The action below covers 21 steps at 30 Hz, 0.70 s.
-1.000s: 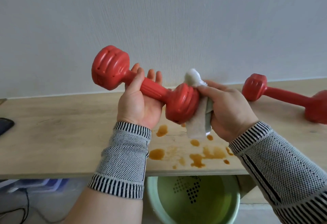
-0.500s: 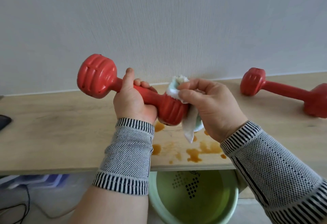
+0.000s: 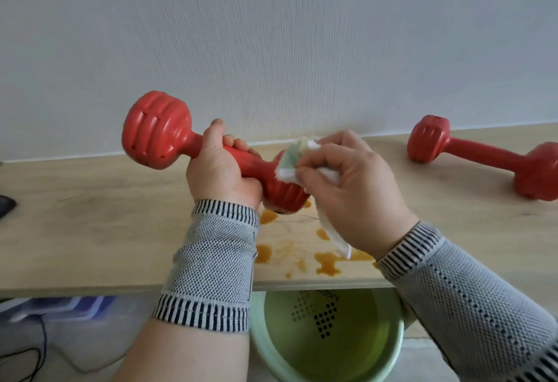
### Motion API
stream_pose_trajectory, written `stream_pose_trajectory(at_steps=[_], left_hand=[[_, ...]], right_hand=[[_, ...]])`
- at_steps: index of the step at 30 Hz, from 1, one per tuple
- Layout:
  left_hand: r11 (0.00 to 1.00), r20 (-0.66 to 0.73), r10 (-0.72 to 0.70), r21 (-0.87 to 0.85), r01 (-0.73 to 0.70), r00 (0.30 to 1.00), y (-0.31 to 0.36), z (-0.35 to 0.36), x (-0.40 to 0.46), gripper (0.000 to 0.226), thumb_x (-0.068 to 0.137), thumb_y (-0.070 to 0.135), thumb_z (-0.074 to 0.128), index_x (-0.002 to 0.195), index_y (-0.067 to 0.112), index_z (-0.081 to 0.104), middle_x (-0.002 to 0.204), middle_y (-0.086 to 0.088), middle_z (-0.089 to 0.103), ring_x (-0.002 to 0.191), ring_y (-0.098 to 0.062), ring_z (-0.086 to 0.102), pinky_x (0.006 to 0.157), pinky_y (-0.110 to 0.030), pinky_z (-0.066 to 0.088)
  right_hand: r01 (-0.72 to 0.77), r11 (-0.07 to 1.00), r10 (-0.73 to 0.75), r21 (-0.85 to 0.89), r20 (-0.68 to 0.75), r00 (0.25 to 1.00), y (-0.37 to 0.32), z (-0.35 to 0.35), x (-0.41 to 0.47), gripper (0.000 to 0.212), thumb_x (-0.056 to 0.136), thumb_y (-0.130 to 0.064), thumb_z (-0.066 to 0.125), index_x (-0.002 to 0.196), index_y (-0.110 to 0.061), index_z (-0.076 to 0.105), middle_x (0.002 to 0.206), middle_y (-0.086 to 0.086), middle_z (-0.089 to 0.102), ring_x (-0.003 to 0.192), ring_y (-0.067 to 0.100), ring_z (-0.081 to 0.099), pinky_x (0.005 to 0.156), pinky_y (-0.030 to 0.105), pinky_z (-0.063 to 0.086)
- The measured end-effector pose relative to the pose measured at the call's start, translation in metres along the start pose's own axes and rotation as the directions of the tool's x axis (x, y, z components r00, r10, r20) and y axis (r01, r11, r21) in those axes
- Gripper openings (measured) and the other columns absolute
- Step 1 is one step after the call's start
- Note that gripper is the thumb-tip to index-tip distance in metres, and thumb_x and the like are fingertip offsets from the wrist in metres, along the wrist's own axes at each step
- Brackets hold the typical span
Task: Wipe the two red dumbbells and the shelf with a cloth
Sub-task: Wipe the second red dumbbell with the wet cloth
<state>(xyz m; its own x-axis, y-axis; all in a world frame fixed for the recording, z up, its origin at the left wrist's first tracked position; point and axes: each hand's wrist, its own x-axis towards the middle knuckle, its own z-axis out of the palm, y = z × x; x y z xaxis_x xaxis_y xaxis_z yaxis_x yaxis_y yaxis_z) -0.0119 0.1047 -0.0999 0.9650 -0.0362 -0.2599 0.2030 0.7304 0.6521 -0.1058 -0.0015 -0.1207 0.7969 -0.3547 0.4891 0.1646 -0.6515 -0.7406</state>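
Clearly the held dumbbell (image 3: 208, 158) is lifted off the shelf (image 3: 90, 230) so that the cloth can get all round its head, which it could not do with the weight lying flat. The left hand (image 3: 223, 173) wraps its fingers round the narrow bar, thumb up along it; that is the natural place to grip, since it leaves both bulbous ends free. It holds the dumbbell tilted, far head high toward the wall (image 3: 271, 34), near head low, just above the middle of the shelf near its front edge.

The right hand (image 3: 350, 188) is curled round the white and pale green cloth (image 3: 297, 159), bunched in the fingers and pressed onto the near head, a loose tail hanging below the palm. Bunching it gives a firm pad for the ribbed surface, I judge.

The second dumbbell (image 3: 483, 158) lies on its side toward the shelf's right end, near the back edge, well apart from the hands; probably parked there to keep the working spot free.

Brown spill marks (image 3: 326, 262) sit on the shelf by its front edge, under the hands, so the shelf wipe looks not yet done. A green basin (image 3: 329, 336) stands below the front edge, likely there for rinsing the cloth, though I cannot tell whether it holds water
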Motion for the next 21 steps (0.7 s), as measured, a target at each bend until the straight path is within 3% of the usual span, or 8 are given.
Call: stream_pose_trajectory(at_steps=[4, 8, 11, 14, 16, 18, 21], left_hand=[[1.0, 0.016, -0.024, -0.016, 0.025, 1.0, 0.001, 0.0, -0.001, 0.027, 0.089, 0.015, 0.065, 0.068, 0.018, 0.048, 0.053, 0.008, 0.045, 0.043, -0.007, 0.046, 0.049, -0.021, 0.041], [0.998, 0.029, -0.05, -0.024, 0.051, 0.998, 0.001, 0.0, 0.002, 0.027, 0.091, 0.016, 0.064, 0.069, 0.019, 0.047, 0.054, 0.009, 0.044, 0.044, -0.006, 0.045, 0.048, -0.02, 0.04], [0.998, 0.042, -0.054, -0.016, 0.054, 0.998, 0.005, -0.004, 0.007, 0.029, 0.091, 0.018, 0.063, 0.067, 0.019, 0.047, 0.053, 0.009, 0.045, 0.045, -0.006, 0.046, 0.049, -0.02, 0.041], [0.999, 0.078, -0.044, 0.011, 0.043, 0.996, 0.008, -0.007, 0.007, 0.031, 0.091, 0.021, 0.063, 0.063, 0.019, 0.048, 0.054, 0.009, 0.046, 0.047, -0.006, 0.047, 0.053, -0.023, 0.042], [0.999, 0.095, -0.044, 0.01, 0.043, 0.994, 0.01, -0.007, 0.005, 0.032, 0.09, 0.022, 0.063, 0.062, 0.019, 0.048, 0.055, 0.008, 0.046, 0.047, -0.007, 0.048, 0.054, -0.023, 0.042], [1.0, 0.099, -0.016, 0.02, 0.014, 0.995, 0.01, -0.007, 0.003, 0.03, 0.09, 0.02, 0.064, 0.064, 0.018, 0.049, 0.056, 0.008, 0.047, 0.048, -0.007, 0.048, 0.055, -0.025, 0.042], [0.999, 0.108, 0.028, 0.044, -0.032, 0.994, 0.009, -0.006, -0.002, 0.025, 0.09, 0.017, 0.064, 0.069, 0.017, 0.051, 0.055, 0.008, 0.048, 0.047, -0.008, 0.048, 0.054, -0.025, 0.042]], right_hand=[[-0.026, 0.997, 0.028, 0.074, -0.03, 0.999, 0.006, -0.001, 0.007, 0.004, 0.085, -0.025, 0.066, 0.082, -0.027, 0.068, 0.089, -0.014, 0.055, 0.083, 0.0, 0.056, 0.073, 0.005, 0.039], [0.029, 0.996, -0.035, 0.086, 0.067, 0.997, 0.006, -0.007, 0.003, 0.019, 0.075, -0.046, 0.067, 0.083, -0.03, 0.062, 0.094, -0.012, 0.053, 0.085, -0.002, 0.054, 0.074, 0.005, 0.039], [0.016, 0.997, -0.025, 0.081, 0.112, 0.993, 0.002, -0.012, 0.003, 0.012, 0.076, -0.035, 0.072, 0.078, -0.025, 0.065, 0.095, -0.008, 0.056, 0.084, 0.0, 0.056, 0.071, 0.006, 0.041], [-0.089, 0.983, 0.093, 0.162, -0.016, 0.996, 0.005, -0.026, 0.008, 0.006, 0.081, -0.022, 0.069, 0.084, -0.022, 0.064, 0.084, -0.004, 0.064, 0.069, 0.007, 0.062, 0.061, 0.021, 0.052], [-0.119, 0.972, 0.139, 0.202, -0.085, 0.987, 0.006, -0.035, 0.01, 0.019, 0.083, -0.016, 0.068, 0.1, -0.021, 0.061, 0.089, -0.002, 0.064, 0.073, 0.012, 0.064, 0.062, 0.028, 0.056], [-0.11, 0.968, 0.136, 0.225, -0.102, 0.985, 0.005, -0.039, 0.012, 0.034, 0.082, -0.016, 0.069, 0.112, -0.023, 0.056, 0.093, -0.006, 0.064, 0.078, 0.007, 0.064, 0.066, 0.02, 0.056], [-0.045, 0.997, 0.051, 0.068, -0.092, 0.994, 0.001, -0.032, 0.011, 0.026, 0.08, -0.019, 0.072, 0.105, -0.025, 0.064, 0.092, -0.014, 0.066, 0.083, 0.0, 0.063, 0.073, 0.013, 0.051]])
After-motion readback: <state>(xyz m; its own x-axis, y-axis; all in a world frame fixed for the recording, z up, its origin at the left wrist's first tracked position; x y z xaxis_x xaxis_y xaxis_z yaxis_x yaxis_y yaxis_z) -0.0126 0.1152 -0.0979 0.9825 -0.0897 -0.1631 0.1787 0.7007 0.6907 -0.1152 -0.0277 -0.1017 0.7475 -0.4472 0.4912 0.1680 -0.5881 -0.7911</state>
